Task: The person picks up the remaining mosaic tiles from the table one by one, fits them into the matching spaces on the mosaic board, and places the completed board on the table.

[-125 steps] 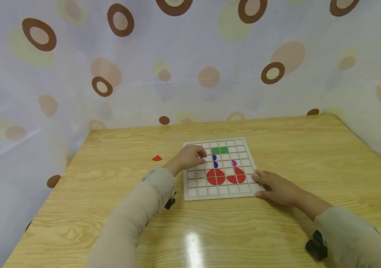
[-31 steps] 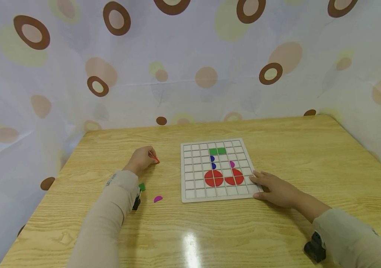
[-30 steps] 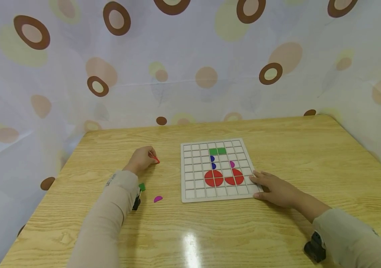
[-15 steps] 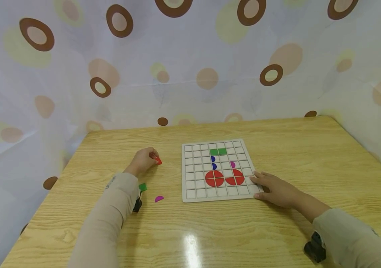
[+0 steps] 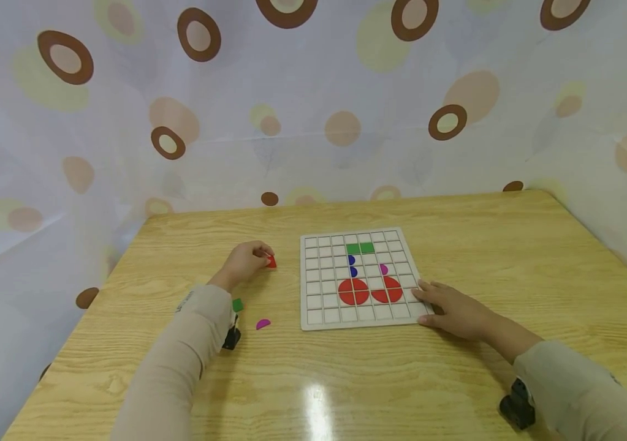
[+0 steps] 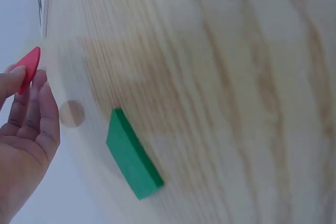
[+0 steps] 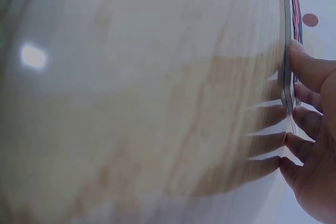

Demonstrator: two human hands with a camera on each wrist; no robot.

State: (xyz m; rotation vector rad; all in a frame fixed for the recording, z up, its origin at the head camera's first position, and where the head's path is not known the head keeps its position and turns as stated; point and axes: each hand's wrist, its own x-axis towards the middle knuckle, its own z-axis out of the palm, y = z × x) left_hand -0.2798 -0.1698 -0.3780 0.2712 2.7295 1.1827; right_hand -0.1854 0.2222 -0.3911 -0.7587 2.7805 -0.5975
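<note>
Between thumb and fingers, my left hand (image 5: 243,263) pinches a red quarter-circle tile (image 5: 271,262), held over the table left of the white grid board (image 5: 315,301). The left wrist view shows the red tile (image 6: 29,66) at the fingertips, above the tabletop. My right hand (image 5: 456,311) rests on the board's lower right edge with its fingers spread. On the board lie two green tiles (image 5: 360,248), two blue half-circles (image 5: 352,266), one magenta half-circle (image 5: 383,269), a full red circle (image 5: 353,291) and a three-quarter red circle (image 5: 387,290), its upper left quarter showing white grid.
Below my left wrist, a green tile (image 5: 238,305) and a magenta half-circle (image 5: 263,324) lie loose on the wooden table (image 5: 379,380). A patterned cloth (image 5: 302,79) hangs behind the table and along its sides.
From over the board, my left hand moved left to the red tile on the table, picked it up, and now carries it slightly right. My right hand stays at the board's edge.
</note>
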